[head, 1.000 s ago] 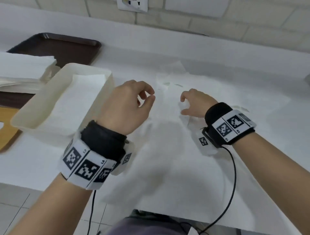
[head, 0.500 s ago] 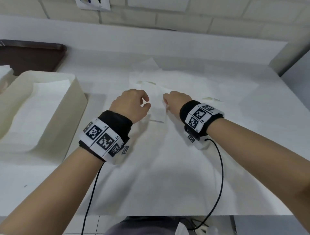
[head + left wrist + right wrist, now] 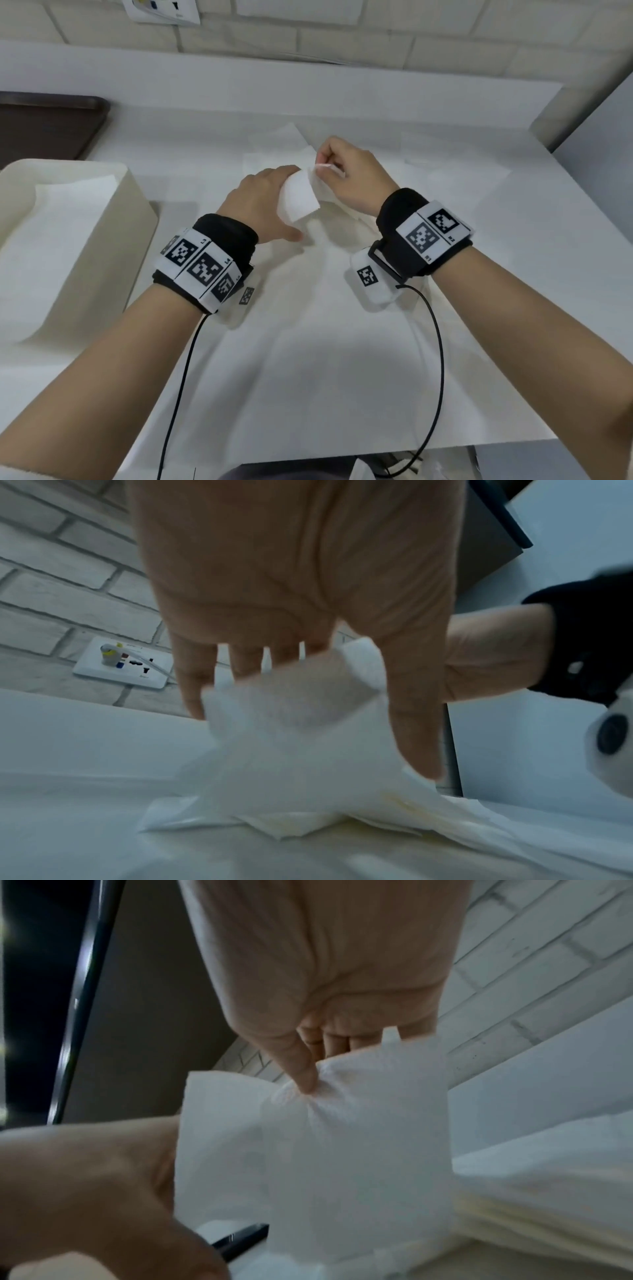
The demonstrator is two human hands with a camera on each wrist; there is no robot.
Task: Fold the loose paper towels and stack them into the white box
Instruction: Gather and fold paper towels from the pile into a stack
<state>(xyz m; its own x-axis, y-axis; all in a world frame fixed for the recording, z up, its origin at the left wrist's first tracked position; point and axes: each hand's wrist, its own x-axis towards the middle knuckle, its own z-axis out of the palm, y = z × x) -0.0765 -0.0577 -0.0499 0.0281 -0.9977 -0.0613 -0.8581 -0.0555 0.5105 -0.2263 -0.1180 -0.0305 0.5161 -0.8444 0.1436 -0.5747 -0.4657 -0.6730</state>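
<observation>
A white paper towel (image 3: 299, 198) is held up between both hands above the middle of the table. My right hand (image 3: 342, 174) pinches its upper edge between thumb and fingers; the right wrist view shows the thumb (image 3: 304, 1080) pressed into the paper towel (image 3: 342, 1137). My left hand (image 3: 260, 202) has straight fingers tucked into the towel's fold, and the flap covers them. In the left wrist view the paper towel (image 3: 301, 737) drapes from those fingers (image 3: 192, 685) down to the loose pile (image 3: 274, 821). The white box (image 3: 137, 192) stands at the left with folded towels (image 3: 68, 219) inside.
More loose towels (image 3: 445, 164) lie flat behind and right of my hands on the white-covered table. A dark brown tray (image 3: 44, 126) sits at the back left behind the box. A brick wall runs along the back. The table's front edge (image 3: 342, 459) is near my body.
My right hand has lifted one towel off the pile. My left hand, curled before, has straightened and slid into the towel. The head view has shifted right, so the box sits further left.
</observation>
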